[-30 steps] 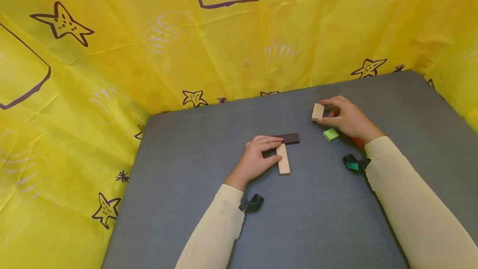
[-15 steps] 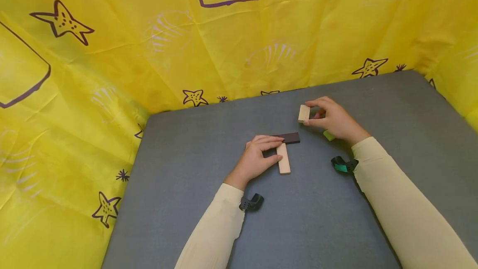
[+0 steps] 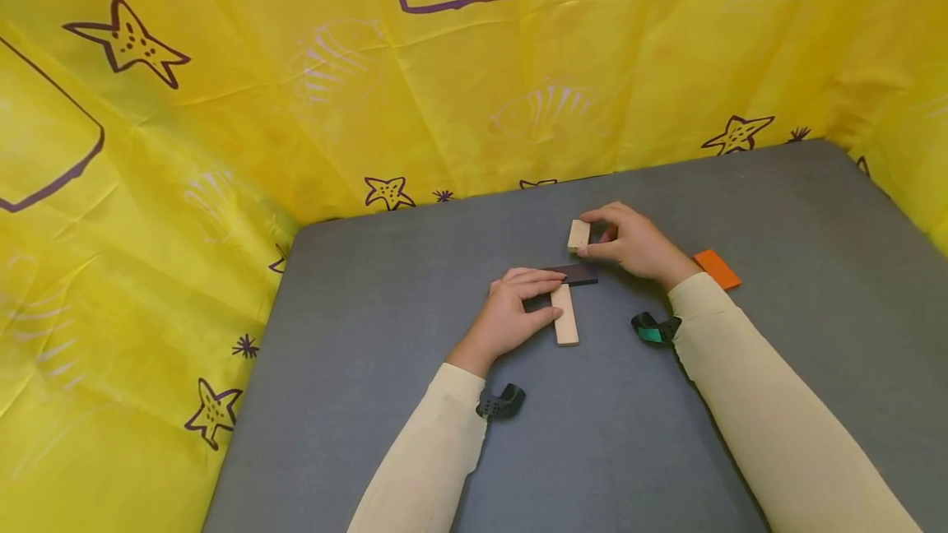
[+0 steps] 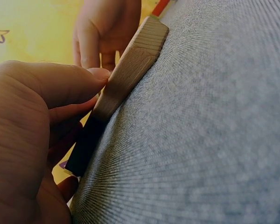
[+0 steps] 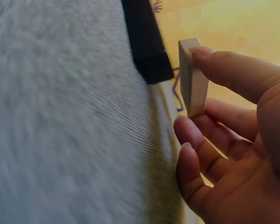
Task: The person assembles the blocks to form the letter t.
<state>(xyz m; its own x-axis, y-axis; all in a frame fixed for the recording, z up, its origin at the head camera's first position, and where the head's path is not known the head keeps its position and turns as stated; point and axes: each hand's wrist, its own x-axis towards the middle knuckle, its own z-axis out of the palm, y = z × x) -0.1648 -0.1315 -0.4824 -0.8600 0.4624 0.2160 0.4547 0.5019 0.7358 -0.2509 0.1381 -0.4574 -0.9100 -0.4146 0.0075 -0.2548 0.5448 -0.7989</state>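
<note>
A dark brown block (image 3: 581, 273) and a pale wooden block (image 3: 565, 315) lie on the grey table, end meeting side in a rough T. My left hand (image 3: 511, 311) rests on them, with its thumb touching the pale block and its fairly straight fingers at the dark one. In the left wrist view, the thumb presses the edge of the pale block (image 4: 130, 70). My right hand (image 3: 629, 243) pinches a second pale wooden block (image 3: 579, 235) between thumb and fingers, just beyond the dark block. The right wrist view shows this block (image 5: 194, 84) tilted and apart from the dark block (image 5: 149, 46).
An orange block (image 3: 716, 270) lies on the table beside the right wrist. Yellow cloth (image 3: 474, 122) with sea drawings hangs behind and along the sides of the grey table (image 3: 370, 286).
My right hand has carried the second pale block leftward, near the dark block. The orange block has come into fuller view and the green block is now hidden. My left hand stays put.
</note>
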